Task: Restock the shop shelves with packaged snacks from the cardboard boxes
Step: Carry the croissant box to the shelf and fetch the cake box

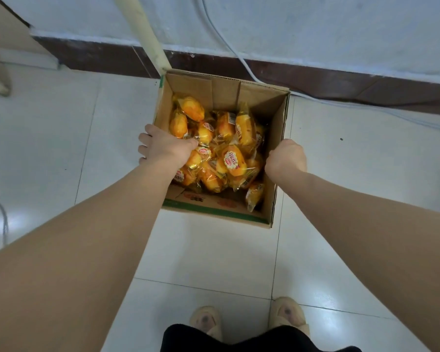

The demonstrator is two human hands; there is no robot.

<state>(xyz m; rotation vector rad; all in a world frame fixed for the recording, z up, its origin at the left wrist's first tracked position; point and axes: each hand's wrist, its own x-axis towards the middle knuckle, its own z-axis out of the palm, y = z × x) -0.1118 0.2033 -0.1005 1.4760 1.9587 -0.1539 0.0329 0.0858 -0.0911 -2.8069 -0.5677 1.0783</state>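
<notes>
An open cardboard box (277, 128) stands on the white tiled floor close to the wall. Several yellow-orange packaged snacks (229, 153) in clear wrappers lie heaped inside it. My left hand (163, 146) grips the box's left wall, fingers outside and thumb inside against the snacks. My right hand (286, 157) is curled round the top of the box's right wall. Both arms reach down from above.
A cream pole (148, 34) rises just behind the box's far left corner. White cables (229, 47) run down the wall and along the dark skirting (341, 80). My feet in beige slippers (287, 313) stand on the tiles in front of the box.
</notes>
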